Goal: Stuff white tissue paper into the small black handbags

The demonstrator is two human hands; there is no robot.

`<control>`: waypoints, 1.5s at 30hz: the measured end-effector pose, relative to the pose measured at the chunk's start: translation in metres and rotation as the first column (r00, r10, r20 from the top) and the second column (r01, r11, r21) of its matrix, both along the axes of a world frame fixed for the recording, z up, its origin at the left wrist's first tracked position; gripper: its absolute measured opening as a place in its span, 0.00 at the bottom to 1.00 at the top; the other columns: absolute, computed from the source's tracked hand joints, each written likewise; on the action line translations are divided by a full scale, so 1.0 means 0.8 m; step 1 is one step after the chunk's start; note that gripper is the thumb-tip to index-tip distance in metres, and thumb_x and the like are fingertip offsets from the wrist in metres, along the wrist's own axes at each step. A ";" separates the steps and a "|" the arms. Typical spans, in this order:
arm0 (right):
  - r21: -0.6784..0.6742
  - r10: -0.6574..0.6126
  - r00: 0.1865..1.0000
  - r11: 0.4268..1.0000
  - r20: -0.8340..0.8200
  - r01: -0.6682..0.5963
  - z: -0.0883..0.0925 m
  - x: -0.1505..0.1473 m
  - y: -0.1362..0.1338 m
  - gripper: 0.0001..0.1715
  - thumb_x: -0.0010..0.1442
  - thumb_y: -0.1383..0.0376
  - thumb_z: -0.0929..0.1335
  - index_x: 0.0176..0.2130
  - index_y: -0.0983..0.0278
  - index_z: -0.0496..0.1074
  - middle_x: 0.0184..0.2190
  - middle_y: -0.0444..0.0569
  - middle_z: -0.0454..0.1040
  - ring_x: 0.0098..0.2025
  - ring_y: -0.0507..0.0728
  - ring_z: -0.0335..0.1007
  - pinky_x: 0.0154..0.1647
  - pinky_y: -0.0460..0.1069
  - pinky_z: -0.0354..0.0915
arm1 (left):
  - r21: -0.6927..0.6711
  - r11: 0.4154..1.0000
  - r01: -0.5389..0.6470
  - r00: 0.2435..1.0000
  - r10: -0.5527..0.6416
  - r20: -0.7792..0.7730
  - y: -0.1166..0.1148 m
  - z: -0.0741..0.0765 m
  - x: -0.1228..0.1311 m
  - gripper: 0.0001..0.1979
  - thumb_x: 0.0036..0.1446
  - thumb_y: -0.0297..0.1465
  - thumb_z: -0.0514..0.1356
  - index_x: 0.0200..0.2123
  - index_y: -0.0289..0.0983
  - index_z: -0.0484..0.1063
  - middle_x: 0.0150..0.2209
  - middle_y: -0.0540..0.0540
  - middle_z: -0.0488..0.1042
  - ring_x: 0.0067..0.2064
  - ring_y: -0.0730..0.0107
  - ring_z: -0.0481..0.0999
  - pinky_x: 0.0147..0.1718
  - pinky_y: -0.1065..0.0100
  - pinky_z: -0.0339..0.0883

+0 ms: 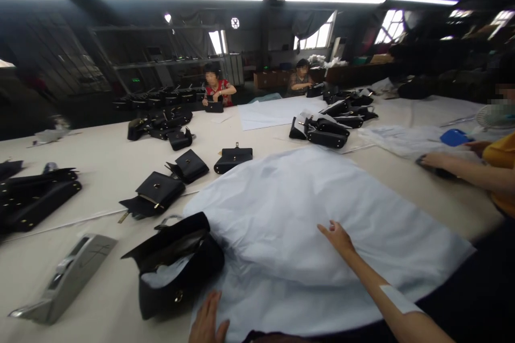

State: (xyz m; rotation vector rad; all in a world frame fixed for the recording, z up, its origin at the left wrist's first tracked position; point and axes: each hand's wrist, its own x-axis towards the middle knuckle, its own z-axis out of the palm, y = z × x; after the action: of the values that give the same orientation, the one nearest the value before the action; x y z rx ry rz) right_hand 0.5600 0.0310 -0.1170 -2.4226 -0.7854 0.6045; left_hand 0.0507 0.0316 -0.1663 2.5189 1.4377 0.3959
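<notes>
A large sheet of thin white material (277,214), wrinkled and puffed up, lies before me on the table. Over its middle is my right hand (338,237), fingers apart and holding nothing; whether it touches the sheet I cannot tell. A pale patch sits on that forearm. At the lower edge my left hand (207,320) rests flat by the sheet's near left corner, its thumb spread and nothing in it. Just beyond this hand stands a black handbag (207,260), its flap raised and pale stuffing (167,272) showing inside.
A grey tape dispenser-like device (76,273) stands at left. Several black bags lie about, including a pair (161,188) left of centre and a pile (325,131) farther back. Two people (219,91) sit across the table; another person's arm (454,163) reaches in from the right.
</notes>
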 end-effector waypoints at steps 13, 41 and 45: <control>0.074 0.843 0.456 0.455 0.284 -0.888 0.024 -0.274 0.076 0.37 0.46 0.51 0.78 0.51 0.63 0.70 0.48 0.56 0.74 0.52 0.66 0.68 0.53 0.58 0.65 | -0.479 0.852 -0.211 0.968 0.115 -0.222 -0.028 0.047 0.133 0.43 0.51 0.34 0.56 0.70 0.40 0.44 0.72 0.45 0.35 0.73 0.53 0.34 0.68 0.42 0.30; 0.389 0.781 0.625 0.580 -0.013 -0.716 0.048 -0.083 0.030 0.24 0.65 0.49 0.62 0.26 0.61 0.70 0.26 0.45 0.72 0.31 0.55 0.69 0.35 0.48 0.64 | -0.622 0.716 -0.317 0.860 0.494 0.130 0.096 0.148 0.230 0.26 0.58 0.53 0.49 0.43 0.38 0.68 0.39 0.41 0.78 0.42 0.57 0.78 0.43 0.61 0.67; 0.396 0.829 0.559 0.508 0.017 -0.765 0.028 -0.128 0.017 0.24 0.65 0.53 0.62 0.22 0.61 0.66 0.25 0.45 0.71 0.30 0.54 0.68 0.34 0.48 0.63 | -0.551 0.775 -0.310 0.912 0.406 0.058 0.128 0.146 0.258 0.33 0.55 0.54 0.50 0.52 0.34 0.65 0.49 0.36 0.76 0.51 0.51 0.75 0.50 0.55 0.67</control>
State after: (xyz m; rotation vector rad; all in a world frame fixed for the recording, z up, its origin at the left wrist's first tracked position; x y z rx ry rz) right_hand 0.4579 0.0445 -0.0944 -1.5108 -1.7989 0.8923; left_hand 0.2575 0.1342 -0.0492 1.7283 1.6790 0.2232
